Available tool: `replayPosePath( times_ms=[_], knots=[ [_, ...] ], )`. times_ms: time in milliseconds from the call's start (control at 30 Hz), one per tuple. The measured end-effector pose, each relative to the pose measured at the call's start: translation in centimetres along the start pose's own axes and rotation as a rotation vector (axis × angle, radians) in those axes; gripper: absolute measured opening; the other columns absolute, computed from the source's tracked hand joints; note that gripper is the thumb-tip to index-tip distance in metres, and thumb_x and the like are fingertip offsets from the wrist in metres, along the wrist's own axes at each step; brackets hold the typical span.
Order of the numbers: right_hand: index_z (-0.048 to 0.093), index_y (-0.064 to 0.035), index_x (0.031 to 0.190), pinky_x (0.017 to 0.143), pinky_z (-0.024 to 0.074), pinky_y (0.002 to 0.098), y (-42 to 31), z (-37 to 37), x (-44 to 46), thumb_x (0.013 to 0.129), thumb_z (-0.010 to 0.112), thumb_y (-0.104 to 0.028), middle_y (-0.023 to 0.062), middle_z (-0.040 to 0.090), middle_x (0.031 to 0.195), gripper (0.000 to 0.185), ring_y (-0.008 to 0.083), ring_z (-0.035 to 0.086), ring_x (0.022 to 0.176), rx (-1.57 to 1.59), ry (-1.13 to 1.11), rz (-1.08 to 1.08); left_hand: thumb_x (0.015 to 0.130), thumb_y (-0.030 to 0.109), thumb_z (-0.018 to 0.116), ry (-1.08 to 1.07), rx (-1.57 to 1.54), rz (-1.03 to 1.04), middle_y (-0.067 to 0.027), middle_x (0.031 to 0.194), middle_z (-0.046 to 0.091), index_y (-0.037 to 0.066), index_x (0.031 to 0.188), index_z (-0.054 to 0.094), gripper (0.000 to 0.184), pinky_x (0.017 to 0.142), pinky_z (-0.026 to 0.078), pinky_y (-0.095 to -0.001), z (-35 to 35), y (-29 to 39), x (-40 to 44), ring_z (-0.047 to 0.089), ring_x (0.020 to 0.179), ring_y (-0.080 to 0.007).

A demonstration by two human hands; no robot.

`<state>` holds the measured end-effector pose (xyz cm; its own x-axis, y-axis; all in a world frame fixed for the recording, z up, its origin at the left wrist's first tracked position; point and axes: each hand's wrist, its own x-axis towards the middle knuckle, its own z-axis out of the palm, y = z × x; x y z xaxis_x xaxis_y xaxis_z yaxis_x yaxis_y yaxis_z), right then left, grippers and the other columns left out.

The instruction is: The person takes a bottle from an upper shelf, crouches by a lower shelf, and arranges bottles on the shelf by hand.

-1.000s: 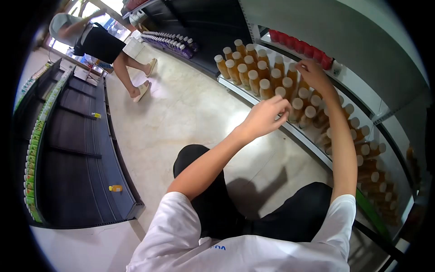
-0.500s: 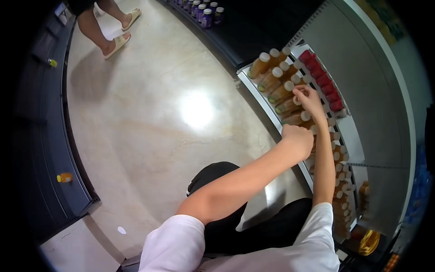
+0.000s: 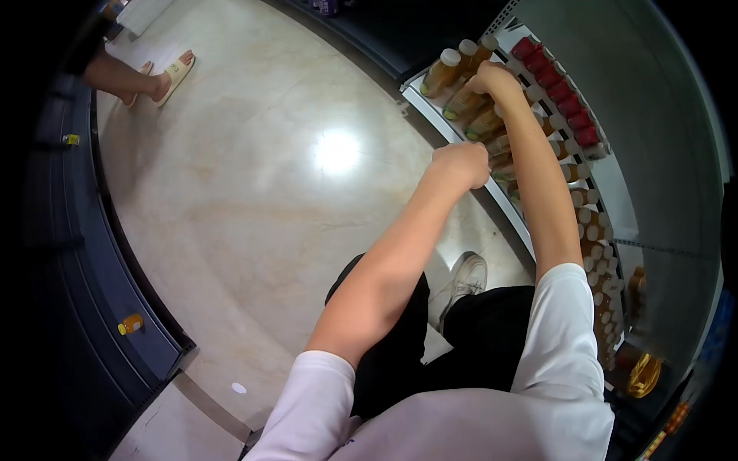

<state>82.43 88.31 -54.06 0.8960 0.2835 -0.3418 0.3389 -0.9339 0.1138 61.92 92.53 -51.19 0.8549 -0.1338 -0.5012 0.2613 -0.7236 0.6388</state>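
Bottles of amber drink with white caps stand in rows on a low white shelf [image 3: 430, 107] to my right. My right hand [image 3: 496, 79] reaches to the far rows, its fingers closed at the top of a drink bottle [image 3: 463, 104] whose cap they cover. Nearer to me, my left hand [image 3: 463, 164] is curled at the shelf's front edge, beside the fronts of other bottles. Its fingertips face away, so what they hold, if anything, is hidden. A front-row bottle [image 3: 440, 74] stands beyond my right hand.
Red-topped containers [image 3: 561, 96] line the shelf's back. A dark shelf [image 3: 369, 46] adjoins its far end. Across the pale floor [image 3: 246, 192], a small orange bottle [image 3: 131, 324] sits on another dark shelf. A person's slippered foot [image 3: 175, 77] is at the upper left.
Both hands have moved along the shelf toward its far end; my right hand has gone to a farther bottle. The view has shifted, bringing my shoe into sight.
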Motion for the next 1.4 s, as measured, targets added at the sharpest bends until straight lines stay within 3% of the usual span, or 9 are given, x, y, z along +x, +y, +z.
replayPosePath(
  times_ms=[200,433,533,667,900,967,1067,1367,1400],
  knots=[
    [0.068,0.0025,0.111,0.077,0.0598,0.0335,-1.4,-1.9,-0.5,0.065,0.089,-0.022,0.0161,0.071,0.111,0.056,0.0242,0.074,0.088,0.119,-0.079,-0.007,0.095,0.019,0.046,0.165,0.013,0.08,-0.0207,0.115,0.068,0.002,0.12,0.059,0.032,0.093,0.051,-0.046,-0.3,-0.4,-4.1,0.064,0.108,-0.0377],
    [0.067,0.0043,0.096,0.056,0.0573,0.0388,0.1,0.1,1.9,0.071,0.081,-0.021,0.0174,0.072,0.083,0.038,0.0264,0.071,0.066,0.228,0.164,-0.156,0.099,0.027,0.05,0.205,0.074,-0.08,-0.021,0.11,0.068,0.004,0.123,0.057,0.035,0.089,0.05,-0.0426,-1.9,-5.6,-9.4,0.065,0.102,-0.035],
    [0.069,-0.0033,0.109,0.074,0.0594,0.0348,0.8,-1.6,0.6,0.068,0.084,-0.02,0.0132,0.073,0.089,0.047,0.0243,0.074,0.08,0.35,-0.033,-0.138,0.101,0.03,0.05,0.229,-0.012,-0.237,-0.0191,0.11,0.068,0.006,0.129,0.055,0.037,0.088,0.05,-0.0407,-1.9,-6.5,-12.7,0.065,0.1,-0.0324],
    [0.064,-0.0032,0.113,0.073,0.0591,0.036,1.0,-0.7,0.8,0.068,0.083,-0.019,0.0127,0.074,0.09,0.051,0.0237,0.074,0.078,0.399,0.052,-0.174,0.102,0.032,0.05,0.171,-0.009,-0.35,-0.0172,0.109,0.069,0.007,0.131,0.054,0.038,0.088,0.05,-0.0401,-2.2,-5.3,-13.5,0.065,0.099,-0.0312],
    [0.075,-0.0065,0.105,0.085,0.0572,0.041,3.2,-3.5,0.7,0.077,0.074,-0.027,0.0177,0.074,0.099,0.034,0.03,0.071,0.102,0.542,0.062,-0.177,0.102,0.032,0.049,0.166,0.13,-0.175,-0.0189,0.116,0.067,0.008,0.132,0.054,0.038,0.094,0.049,-0.0419,-0.4,-1.7,-9.3,0.064,0.108,-0.0345],
    [0.076,-0.0048,0.104,0.089,0.0559,0.0439,4.2,-2.5,1.7,0.08,0.07,-0.026,0.0211,0.072,0.112,0.032,0.0333,0.07,0.106,0.455,0.379,-0.198,0.102,0.03,0.048,0.128,0.148,-0.11,-0.0197,0.116,0.067,0.007,0.131,0.054,0.038,0.095,0.049,-0.0427,0.8,-1.1,-7.6,0.063,0.108,-0.035],
    [0.074,-0.0071,0.111,0.091,0.0557,0.0457,5.0,-0.9,1.0,0.08,0.072,-0.025,0.0179,0.072,0.115,0.036,0.0346,0.069,0.109,0.385,0.421,-0.138,0.101,0.028,0.048,0.063,0.202,-0.046,-0.0209,0.114,0.066,0.005,0.13,0.054,0.037,0.095,0.048,-0.0441,2.4,0.1,-5.4,0.063,0.108,-0.0364],
    [0.071,-0.0084,0.112,0.092,0.0553,0.0464,7.1,1.5,4.5,0.078,0.07,-0.022,0.0216,0.07,0.114,0.037,0.0365,0.067,0.108,0.48,0.234,-0.307,0.101,0.027,0.049,0.004,0.284,-0.048,-0.0202,0.12,0.063,0.005,0.129,0.052,0.036,0.093,0.049,-0.0459,3.9,2.9,-5.2,0.063,0.107,-0.0371],
    [0.071,-0.0009,0.1,0.084,0.0564,0.0428,7.0,1.8,5.0,0.076,0.071,-0.03,0.0203,0.072,0.099,0.038,0.0339,0.071,0.093,0.491,0.316,-0.321,0.101,0.027,0.049,0.008,0.282,-0.058,-0.0202,0.12,0.063,0.005,0.129,0.052,0.036,0.093,0.049,-0.0459,3.8,2.7,-5.4,0.063,0.107,-0.0371]
  ],
)
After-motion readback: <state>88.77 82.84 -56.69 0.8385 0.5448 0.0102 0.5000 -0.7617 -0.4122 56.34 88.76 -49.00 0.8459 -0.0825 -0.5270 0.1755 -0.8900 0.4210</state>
